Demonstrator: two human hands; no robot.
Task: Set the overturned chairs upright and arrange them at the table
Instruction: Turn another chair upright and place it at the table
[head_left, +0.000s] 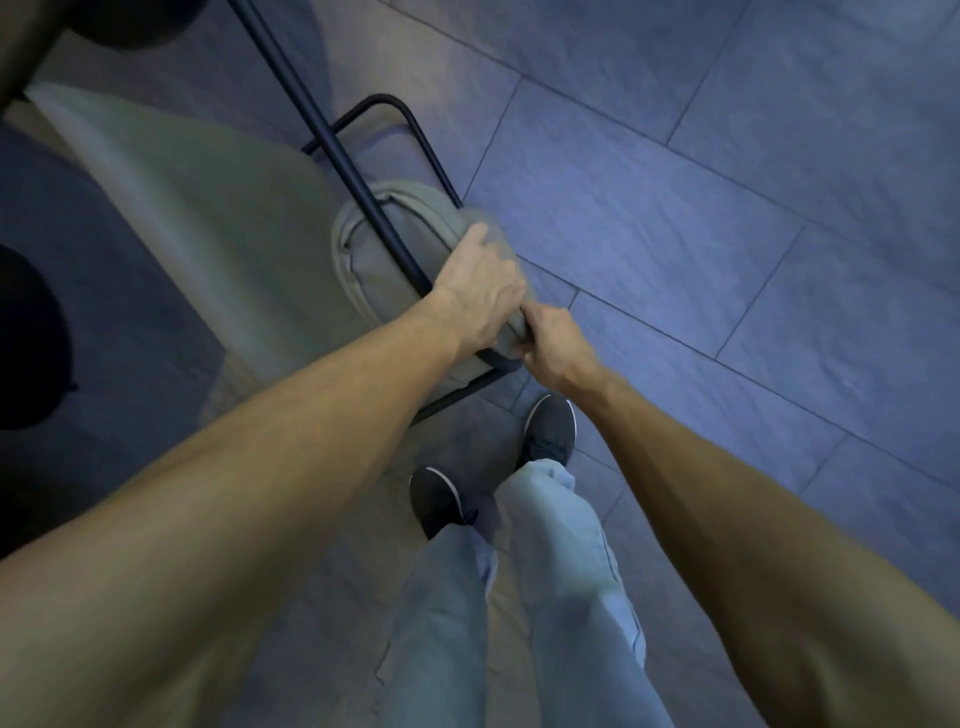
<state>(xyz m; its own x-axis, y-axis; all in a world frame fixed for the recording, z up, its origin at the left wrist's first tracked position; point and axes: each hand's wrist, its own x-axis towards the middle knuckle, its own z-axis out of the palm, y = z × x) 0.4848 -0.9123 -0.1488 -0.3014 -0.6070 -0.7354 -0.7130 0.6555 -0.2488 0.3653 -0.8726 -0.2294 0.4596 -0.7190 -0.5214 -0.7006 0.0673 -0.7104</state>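
Hands met on the chair (395, 249): the left hand (480, 291) lay wrapped over the grey cushion's edge, the right hand (556, 348) was fisted round the black frame (332, 140) just beside it, likely so the two could steer the chair together. The chair stood on the floor (675, 234) before the person's shoes (550, 426), beside a pale table (171, 208), seemingly nearly in place.

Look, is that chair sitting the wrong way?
Yes. The chair looks tipped over: its black metal frame sticks up and out across the grey cushion instead of standing under it. Both hands hold it, the left hand on the cushion, the right hand at the frame's edge.
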